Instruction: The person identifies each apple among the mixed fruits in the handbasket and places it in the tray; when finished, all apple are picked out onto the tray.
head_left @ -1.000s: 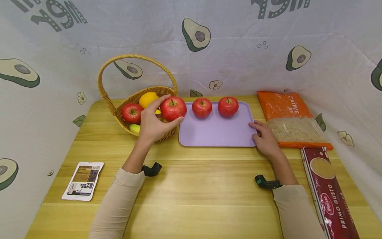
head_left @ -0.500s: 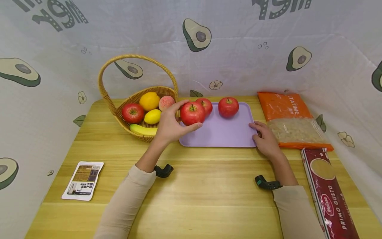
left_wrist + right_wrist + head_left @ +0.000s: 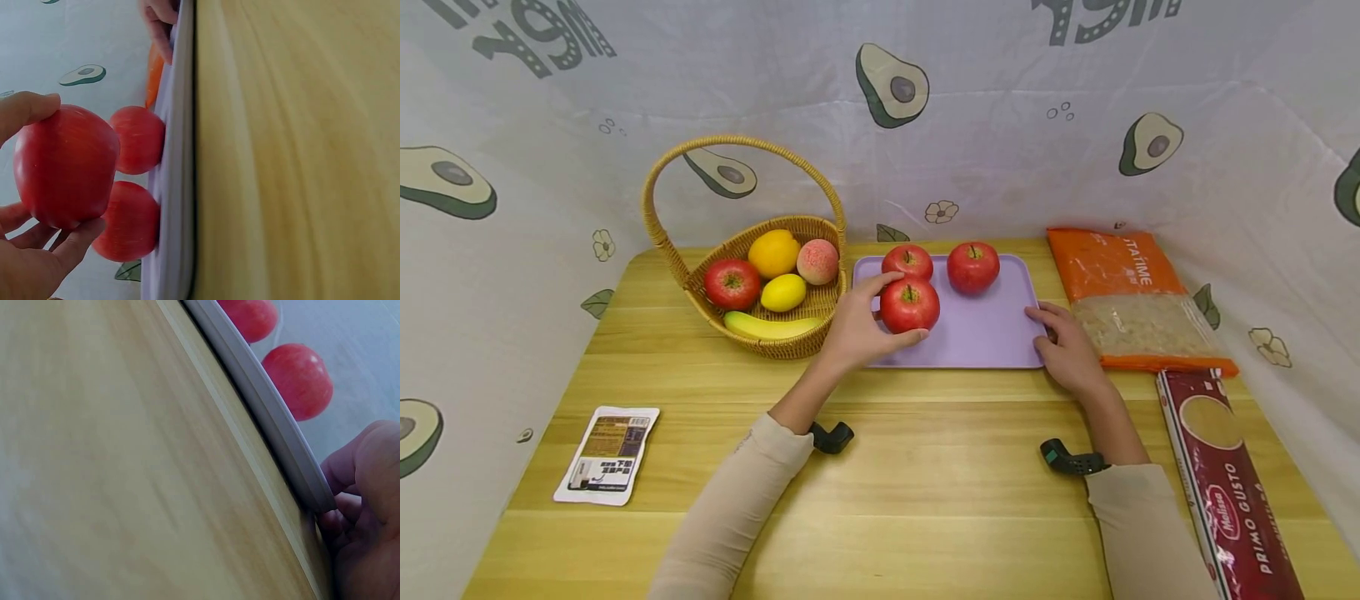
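Note:
My left hand [image 3: 859, 329] grips a red apple [image 3: 910, 306] between thumb and fingers, over the left part of a lilac tray [image 3: 981, 337]. In the left wrist view the held apple [image 3: 67, 165] hangs clear of the tray rim [image 3: 178, 156]. Two more red apples, a left one [image 3: 907, 260] and a right one [image 3: 973, 267], sit along the tray's back edge. At the tray's right edge my right hand [image 3: 1067, 350] pinches the rim; in the right wrist view its thumb [image 3: 340, 469] lies against the rim and the other fingers are curled lower down.
A wicker basket [image 3: 696, 310] left of the tray holds an apple, an orange-yellow fruit, a peach, a lemon and a banana. To the right lie an orange food bag [image 3: 1138, 300] and a dark red pasta pack [image 3: 1228, 492]. A white pouch [image 3: 607, 456] is at front left.
My left hand has carried the apple rightward from beside the basket to over the tray, and nearer to me. My right hand has stayed at the tray's right edge.

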A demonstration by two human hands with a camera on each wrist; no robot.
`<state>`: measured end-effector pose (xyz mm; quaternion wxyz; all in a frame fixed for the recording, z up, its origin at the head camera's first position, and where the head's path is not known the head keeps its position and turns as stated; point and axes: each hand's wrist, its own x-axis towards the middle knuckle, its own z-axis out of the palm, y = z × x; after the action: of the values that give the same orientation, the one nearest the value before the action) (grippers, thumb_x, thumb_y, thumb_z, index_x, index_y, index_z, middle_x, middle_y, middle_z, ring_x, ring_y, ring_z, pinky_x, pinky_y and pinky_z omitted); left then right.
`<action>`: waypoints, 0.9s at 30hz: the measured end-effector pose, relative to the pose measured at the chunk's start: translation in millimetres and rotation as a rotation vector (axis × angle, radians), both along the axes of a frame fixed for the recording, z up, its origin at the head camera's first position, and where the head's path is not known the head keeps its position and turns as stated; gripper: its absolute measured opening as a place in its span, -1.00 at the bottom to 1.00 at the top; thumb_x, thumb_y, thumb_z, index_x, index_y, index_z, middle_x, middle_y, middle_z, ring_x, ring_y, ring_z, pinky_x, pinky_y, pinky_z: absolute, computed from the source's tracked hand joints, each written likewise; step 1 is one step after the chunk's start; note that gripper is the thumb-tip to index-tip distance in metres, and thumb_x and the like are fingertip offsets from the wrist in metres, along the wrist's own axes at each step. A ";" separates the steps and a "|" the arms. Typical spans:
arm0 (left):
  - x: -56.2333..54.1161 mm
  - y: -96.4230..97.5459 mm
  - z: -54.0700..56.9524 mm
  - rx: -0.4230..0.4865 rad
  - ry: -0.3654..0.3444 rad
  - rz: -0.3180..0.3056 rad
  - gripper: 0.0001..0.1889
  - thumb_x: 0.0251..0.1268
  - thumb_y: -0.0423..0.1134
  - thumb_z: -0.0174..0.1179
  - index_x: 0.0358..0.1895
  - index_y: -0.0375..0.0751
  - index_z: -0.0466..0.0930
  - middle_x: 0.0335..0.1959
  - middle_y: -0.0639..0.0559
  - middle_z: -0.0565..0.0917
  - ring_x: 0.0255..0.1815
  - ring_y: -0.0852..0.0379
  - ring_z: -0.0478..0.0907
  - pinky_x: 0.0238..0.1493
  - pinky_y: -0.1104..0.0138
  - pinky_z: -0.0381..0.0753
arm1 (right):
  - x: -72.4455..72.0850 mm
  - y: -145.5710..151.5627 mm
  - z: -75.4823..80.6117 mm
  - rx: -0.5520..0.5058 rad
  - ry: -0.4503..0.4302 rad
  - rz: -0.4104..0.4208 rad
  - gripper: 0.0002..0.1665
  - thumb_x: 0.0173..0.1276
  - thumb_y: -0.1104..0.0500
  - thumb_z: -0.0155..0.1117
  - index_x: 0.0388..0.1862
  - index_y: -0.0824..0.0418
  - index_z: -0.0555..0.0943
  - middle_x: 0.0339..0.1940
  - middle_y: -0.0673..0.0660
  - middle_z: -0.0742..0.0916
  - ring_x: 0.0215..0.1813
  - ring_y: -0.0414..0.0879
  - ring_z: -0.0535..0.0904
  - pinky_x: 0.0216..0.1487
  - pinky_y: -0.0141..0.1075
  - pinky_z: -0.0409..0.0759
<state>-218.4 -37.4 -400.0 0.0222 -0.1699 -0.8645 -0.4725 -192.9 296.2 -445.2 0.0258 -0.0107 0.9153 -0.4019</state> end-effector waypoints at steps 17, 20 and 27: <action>-7.0 4.5 -24.8 -0.117 -0.049 0.042 -0.06 -0.08 0.14 0.63 0.43 -0.07 0.45 0.32 -0.05 0.60 0.28 -0.03 0.53 0.32 0.04 0.58 | -0.2 -0.6 -0.1 0.001 -0.012 0.004 -0.39 0.52 0.35 -0.08 0.52 0.41 0.34 0.61 0.44 0.24 0.57 0.45 0.13 0.53 0.37 0.13; -6.8 3.8 -26.0 -0.134 -0.057 0.052 -0.05 -0.05 0.18 0.60 0.45 -0.09 0.43 0.33 -0.07 0.59 0.32 -0.07 0.51 0.36 0.01 0.55 | 0.4 -1.4 0.4 -0.002 -0.010 0.006 -0.39 0.51 0.36 -0.07 0.52 0.41 0.35 0.61 0.44 0.24 0.57 0.45 0.14 0.52 0.37 0.14; -5.8 2.0 -24.9 -0.169 -0.078 0.038 0.02 -0.02 0.20 0.58 0.52 -0.07 0.33 0.41 -0.09 0.53 0.39 -0.14 0.44 0.40 -0.05 0.50 | -0.1 -0.5 0.3 0.008 0.000 0.009 -0.39 0.51 0.36 -0.07 0.52 0.42 0.34 0.61 0.45 0.24 0.58 0.46 0.14 0.53 0.37 0.12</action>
<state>-224.3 -35.4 -424.9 -0.0170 -0.1363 -0.9045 -0.4037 -193.0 295.7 -444.9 0.0279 -0.0147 0.9169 -0.3979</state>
